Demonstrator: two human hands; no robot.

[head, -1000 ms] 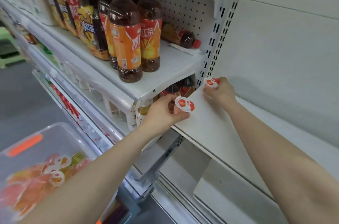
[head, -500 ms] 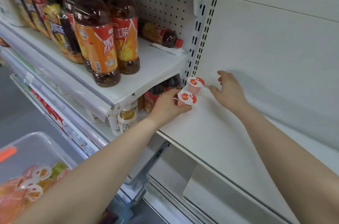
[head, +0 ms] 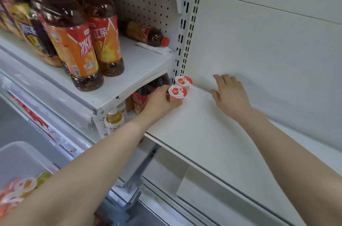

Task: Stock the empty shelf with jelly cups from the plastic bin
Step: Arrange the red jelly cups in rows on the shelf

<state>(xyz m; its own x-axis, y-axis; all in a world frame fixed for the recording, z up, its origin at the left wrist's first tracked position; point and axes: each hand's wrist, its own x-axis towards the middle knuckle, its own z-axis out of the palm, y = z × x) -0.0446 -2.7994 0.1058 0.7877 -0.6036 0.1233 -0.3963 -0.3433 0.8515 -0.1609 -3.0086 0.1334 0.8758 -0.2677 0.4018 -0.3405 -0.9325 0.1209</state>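
Left hand [head: 161,99]: fingers curled round front jelly cup [head: 177,92], held upright, lid up, low over empty shelf [head: 203,133]; contact of base with shelf not discernible. Positioned at 7 o'clock of rear jelly cup [head: 183,81], touching or nearly so, presumably to begin a tight row from the corner beside the slotted upright [head: 185,27].

Right hand [head: 229,94]: at 3 o'clock of both cups, fingers straight, holding nothing, likely free for the next pickup.

Plastic bin [head: 22,153]: at 8 o'clock in view, holding spare cups [head: 24,187]. Most of the stocking judged undone.
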